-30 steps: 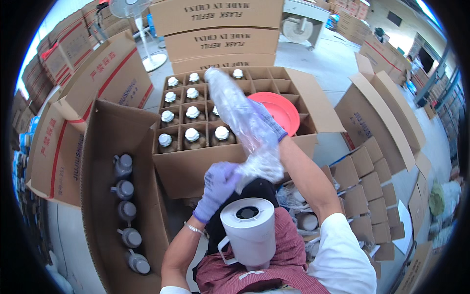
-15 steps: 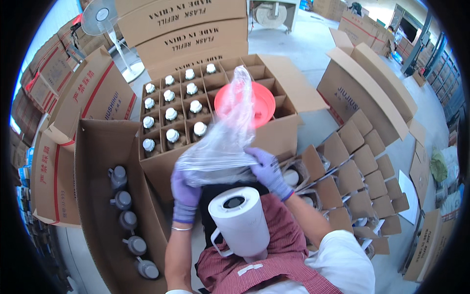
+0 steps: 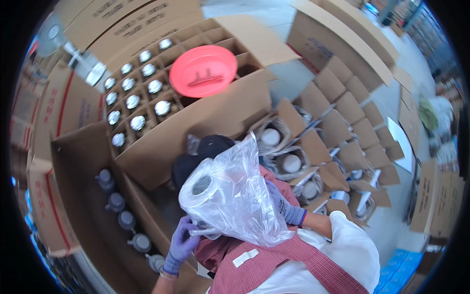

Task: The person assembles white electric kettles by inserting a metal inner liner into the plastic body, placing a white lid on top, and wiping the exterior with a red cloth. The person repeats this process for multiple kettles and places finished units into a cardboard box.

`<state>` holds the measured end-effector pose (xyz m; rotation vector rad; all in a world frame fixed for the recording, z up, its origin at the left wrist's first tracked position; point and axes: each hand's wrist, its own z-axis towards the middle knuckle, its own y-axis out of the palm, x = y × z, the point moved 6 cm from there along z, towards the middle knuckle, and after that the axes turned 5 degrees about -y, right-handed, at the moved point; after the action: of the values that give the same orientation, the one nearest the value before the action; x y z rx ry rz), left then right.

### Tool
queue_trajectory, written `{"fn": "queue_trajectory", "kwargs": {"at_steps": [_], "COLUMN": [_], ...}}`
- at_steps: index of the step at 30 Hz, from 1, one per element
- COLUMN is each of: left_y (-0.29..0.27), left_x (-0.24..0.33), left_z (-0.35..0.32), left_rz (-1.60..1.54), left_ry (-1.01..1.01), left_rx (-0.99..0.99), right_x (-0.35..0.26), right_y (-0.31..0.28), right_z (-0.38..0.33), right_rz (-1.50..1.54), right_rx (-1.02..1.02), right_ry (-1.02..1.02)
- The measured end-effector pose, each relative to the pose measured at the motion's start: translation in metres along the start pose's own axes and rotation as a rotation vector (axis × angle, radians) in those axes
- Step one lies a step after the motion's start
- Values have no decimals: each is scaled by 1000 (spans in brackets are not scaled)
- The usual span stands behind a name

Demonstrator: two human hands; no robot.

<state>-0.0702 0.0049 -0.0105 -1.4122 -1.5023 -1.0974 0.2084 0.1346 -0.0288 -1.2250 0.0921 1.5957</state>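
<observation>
A clear plastic bag (image 3: pixel 245 196) is draped over the white jug (image 3: pixel 196 200) on my lap, covering its round opening and most of its body. The jug leans, its top toward the left and away from me. My left hand (image 3: pixel 180 245) is closed, its gloved fingers curled on the bag's edge beside the jug's handle (image 3: pixel 205 230). At the bag's other side is my right hand (image 3: pixel 284 203), in a purple glove too; its fingertips are hidden behind the plastic and the jug.
Ahead, a divided carton (image 3: pixel 196 127) holds several silver-topped flask refills (image 3: pixel 138 122), with a red plastic basin (image 3: pixel 203 71) on top. To the left, a long carton (image 3: pixel 78 171) contains several grey cups (image 3: pixel 126 220). At right, a compartmented carton (image 3: pixel 338 127) holds bagged white jugs (image 3: pixel 292 163).
The bag has come down from ahead of the jug and now covers it. Both hands have moved nearer my body, and the jug has tilted. My view has shifted too.
</observation>
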Motion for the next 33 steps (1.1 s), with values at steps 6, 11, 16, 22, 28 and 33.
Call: {"fn": "queue_trajectory", "kwargs": {"at_steps": [6, 11, 16, 22, 28, 33], "left_y": [39, 63, 130, 267, 195, 60], "left_x": [40, 120, 175, 94, 104, 127], "left_z": [34, 106, 157, 151, 145, 144], "left_rz": [128, -383, -268, 203, 287, 249], "left_ry": [189, 180, 466, 682, 303, 272], "left_rx": [416, 354, 340, -319, -327, 221], "right_x": [-23, -25, 4, 85, 71, 127], "right_y": [-21, -21, -41, -169, -359, -399], "right_z": [-34, -21, 22, -17, -20, 28], "right_rz": [-109, 585, 1090, 1406, -671, -1047], "right_rx": [-110, 204, 808, 1142, 905, 90], "right_ry": [148, 425, 611, 76, 387, 534]}}
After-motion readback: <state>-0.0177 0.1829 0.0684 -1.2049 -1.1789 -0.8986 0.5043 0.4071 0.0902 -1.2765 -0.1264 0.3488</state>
